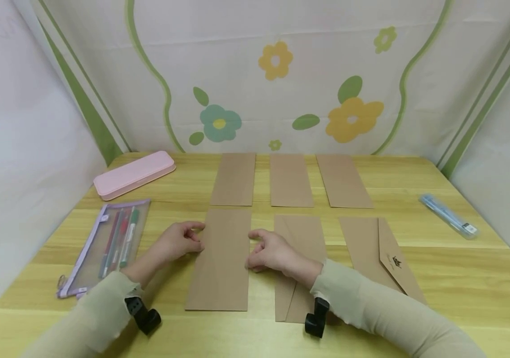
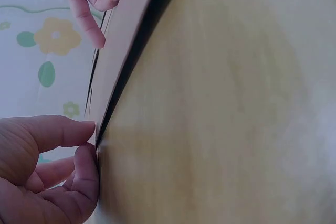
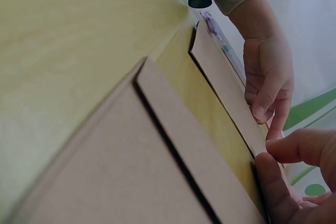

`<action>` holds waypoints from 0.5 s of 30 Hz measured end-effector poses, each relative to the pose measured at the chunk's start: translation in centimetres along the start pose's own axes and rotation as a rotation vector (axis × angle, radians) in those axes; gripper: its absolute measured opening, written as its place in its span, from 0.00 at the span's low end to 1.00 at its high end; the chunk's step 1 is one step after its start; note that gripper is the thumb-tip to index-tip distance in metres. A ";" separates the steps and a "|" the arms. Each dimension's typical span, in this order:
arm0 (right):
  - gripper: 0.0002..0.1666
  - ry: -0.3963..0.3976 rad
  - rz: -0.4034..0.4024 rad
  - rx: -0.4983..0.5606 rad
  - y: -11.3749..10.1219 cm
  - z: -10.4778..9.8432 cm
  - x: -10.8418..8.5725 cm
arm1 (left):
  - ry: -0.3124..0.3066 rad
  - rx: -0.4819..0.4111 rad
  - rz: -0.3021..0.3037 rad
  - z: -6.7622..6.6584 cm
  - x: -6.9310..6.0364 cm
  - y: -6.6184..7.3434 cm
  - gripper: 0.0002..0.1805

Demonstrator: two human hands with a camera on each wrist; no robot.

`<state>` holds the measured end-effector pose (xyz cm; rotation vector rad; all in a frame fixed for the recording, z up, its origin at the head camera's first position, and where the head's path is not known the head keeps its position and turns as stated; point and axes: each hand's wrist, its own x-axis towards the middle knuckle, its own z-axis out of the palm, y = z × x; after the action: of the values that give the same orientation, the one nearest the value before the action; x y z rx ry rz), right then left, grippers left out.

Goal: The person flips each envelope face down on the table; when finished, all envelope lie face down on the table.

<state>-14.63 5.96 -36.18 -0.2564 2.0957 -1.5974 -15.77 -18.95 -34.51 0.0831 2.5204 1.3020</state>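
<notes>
A plain brown envelope [image 1: 224, 268] lies lengthwise between both hands, its smooth side up. At its left edge, the left hand [image 1: 174, 244] pinches the paper between thumb and fingers. The right hand [image 1: 277, 253] pinches the opposite edge, its forearm reaching over two flap-side-up envelopes. In the left wrist view, a dark gap shows under the held envelope [image 2: 118, 59]. The right wrist view has the right hand's fingertips meeting at the paper edge, close to a neighbouring envelope [image 3: 157, 145]. Of the flap-up ones, the middle envelope [image 1: 299, 228] is partly covered by the right hand and wrist.
Three plain brown envelopes [image 1: 292, 179] form a back row. The right flap-up envelope [image 1: 364, 243] bears a crown print. Left stand a pink case [image 1: 134, 174] and a clear zip pouch [image 1: 98, 248] with pens. A small light-blue pack [image 1: 447, 215] lies far right. Fabric walls [image 1: 317, 40] border the table.
</notes>
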 end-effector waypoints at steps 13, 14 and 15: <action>0.39 -0.045 0.001 0.145 0.3 -0.7 0.0 | 0.052 -0.031 0.059 -0.1 0.1 0.0 0.28; 0.37 -0.056 -0.001 0.183 0.5 -0.9 0.0 | 0.070 -0.033 0.079 -0.1 0.2 0.0 0.27; 0.36 -0.064 -0.005 0.223 0.8 -1.1 -0.1 | 0.086 -0.039 0.102 -0.1 0.2 0.1 0.26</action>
<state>-14.98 7.18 -36.65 -0.2332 1.8514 -1.7842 -15.98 -18.93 -34.47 0.1519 2.5912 1.4223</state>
